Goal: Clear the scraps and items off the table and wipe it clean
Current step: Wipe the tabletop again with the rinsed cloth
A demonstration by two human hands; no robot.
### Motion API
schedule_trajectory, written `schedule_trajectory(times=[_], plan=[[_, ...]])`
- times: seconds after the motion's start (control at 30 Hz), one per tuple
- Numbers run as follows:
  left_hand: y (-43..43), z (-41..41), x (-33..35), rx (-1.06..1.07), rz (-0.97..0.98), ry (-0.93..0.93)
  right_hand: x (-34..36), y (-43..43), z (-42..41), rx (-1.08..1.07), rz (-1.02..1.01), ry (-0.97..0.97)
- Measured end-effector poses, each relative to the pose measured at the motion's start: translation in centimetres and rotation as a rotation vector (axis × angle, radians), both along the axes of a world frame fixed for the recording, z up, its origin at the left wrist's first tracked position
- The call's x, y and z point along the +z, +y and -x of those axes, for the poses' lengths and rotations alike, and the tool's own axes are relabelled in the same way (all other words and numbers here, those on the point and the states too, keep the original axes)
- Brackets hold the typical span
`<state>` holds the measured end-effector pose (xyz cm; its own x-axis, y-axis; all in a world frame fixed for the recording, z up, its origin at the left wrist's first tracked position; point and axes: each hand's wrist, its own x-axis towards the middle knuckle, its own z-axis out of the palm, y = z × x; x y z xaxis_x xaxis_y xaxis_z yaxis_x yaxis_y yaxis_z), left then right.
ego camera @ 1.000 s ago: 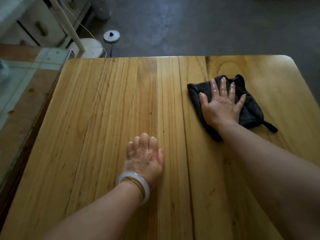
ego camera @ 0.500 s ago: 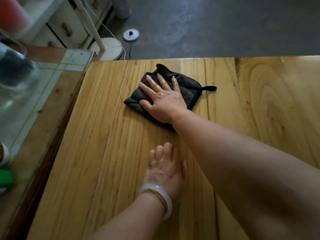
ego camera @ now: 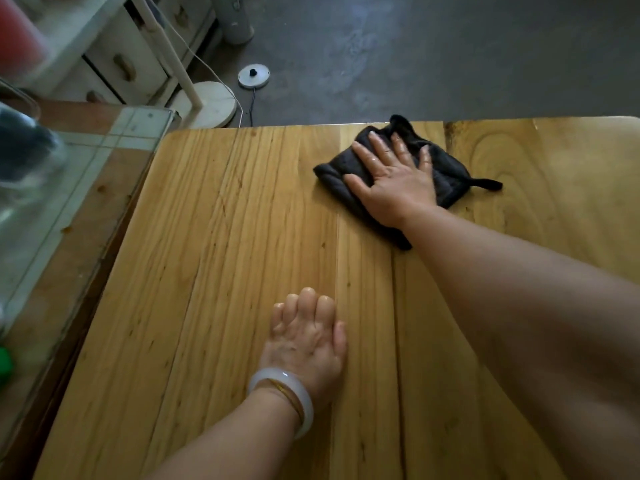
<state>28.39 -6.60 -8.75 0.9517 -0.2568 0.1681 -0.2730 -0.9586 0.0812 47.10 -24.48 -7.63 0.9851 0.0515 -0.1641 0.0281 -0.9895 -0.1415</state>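
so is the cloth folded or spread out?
Folded: the dark cloth shows thick, layered edges and sits as a compact pad under the flat right hand.

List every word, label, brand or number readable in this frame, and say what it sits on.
No readable text anywhere.
The wooden table, the dark cloth under the right hand and the white bangle by the left hand show no print.
The red object and green object at the left are too blurred to tell.

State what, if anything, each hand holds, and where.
Nothing is gripped: right hand presses flat on the cloth; left hand rests on the table.
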Motion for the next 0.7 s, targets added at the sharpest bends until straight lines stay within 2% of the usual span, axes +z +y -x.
schedule_trajectory(times=[0.13,0.27,0.7], plan=[[0.2,0.0,0.1,-0.016,0.002,0.022,-0.1,-3.8,1.7,-0.103,-0.003,0.003],[0.1,0.0,0.5,-0.016,-0.001,0.048,-0.1,-6.4,5.8,-0.119,-0.010,-0.015],[0.0,0.3,0.9,-0.001,-0.067,0.129,0.9,-5.0,22.7,0.050,-0.036,0.046]])
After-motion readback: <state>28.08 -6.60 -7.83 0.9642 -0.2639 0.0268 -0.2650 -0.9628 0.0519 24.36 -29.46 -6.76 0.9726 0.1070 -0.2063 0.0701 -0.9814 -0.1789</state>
